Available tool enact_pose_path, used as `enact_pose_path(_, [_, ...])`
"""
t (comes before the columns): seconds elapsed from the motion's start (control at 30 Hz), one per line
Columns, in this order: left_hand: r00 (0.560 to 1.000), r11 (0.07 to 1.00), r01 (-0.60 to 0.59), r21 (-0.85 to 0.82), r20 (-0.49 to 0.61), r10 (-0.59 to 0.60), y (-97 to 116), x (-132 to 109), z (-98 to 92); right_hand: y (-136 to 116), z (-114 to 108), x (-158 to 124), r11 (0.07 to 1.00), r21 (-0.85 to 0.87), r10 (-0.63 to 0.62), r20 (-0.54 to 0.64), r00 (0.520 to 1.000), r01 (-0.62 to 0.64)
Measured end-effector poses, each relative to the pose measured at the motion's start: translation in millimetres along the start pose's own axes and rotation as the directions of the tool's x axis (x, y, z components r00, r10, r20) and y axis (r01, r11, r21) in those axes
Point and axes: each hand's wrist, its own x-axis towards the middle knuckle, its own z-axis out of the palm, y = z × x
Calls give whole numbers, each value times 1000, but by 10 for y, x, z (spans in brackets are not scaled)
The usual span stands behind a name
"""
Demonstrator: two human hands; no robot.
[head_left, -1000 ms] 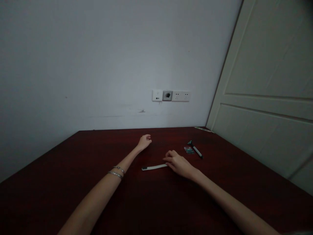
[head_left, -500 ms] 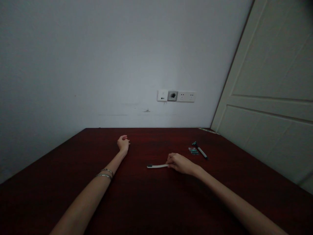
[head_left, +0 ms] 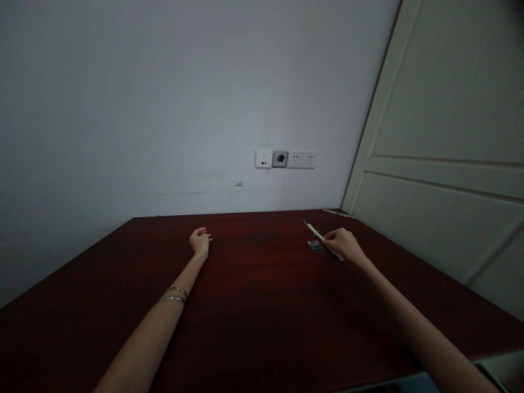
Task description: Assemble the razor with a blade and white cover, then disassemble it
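Note:
On the right part of the dark red table (head_left: 254,305), my right hand (head_left: 343,244) pinches a white toothbrush (head_left: 314,230) near its middle. The dark brush head points up and left, and the handle end shows below my fingers. Mostly hidden under the toothbrush and hand is the razor; I cannot tell if they touch. A small clear pack with teal pieces (head_left: 315,245) lies just left of my fingers. My left hand (head_left: 200,241) rests on the table at left, its fingers loosely curled and apart, holding nothing.
The table meets a pale wall (head_left: 184,109) with a row of sockets (head_left: 301,159). A panelled white door (head_left: 442,136) stands along the right side. A thin patterned strip (head_left: 339,213) lies at the far right corner.
My right hand has carried the toothbrush right and away from me, to above the razor, turning it from sideways to diagonal. The view has shifted slightly right. My left hand stays put.

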Motion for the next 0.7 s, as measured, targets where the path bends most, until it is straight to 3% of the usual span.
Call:
enact_pose_path(0.13, [1000, 1000, -11, 17, 0, 11, -2, 0, 5, 378, -25, 91, 991, -59, 118, -38, 992, -121])
enact_pose_path(0.27, [1000, 1000, -17, 13, 4, 17, -8, 5, 9, 581, 114, 154, 977, -91, 195, 19, 981, -193])
enact_pose_path(0.47, [1000, 1000, -23, 15, 6, 23, -2, -4, 12, 738, 241, 238, 961, -119, 253, 24, 967, -248])
enact_pose_path(0.7, [999, 999, -27, 25, 19, 27, -14, 5, 10, 792, 247, 242, 970, -124, 216, 66, 974, -207])
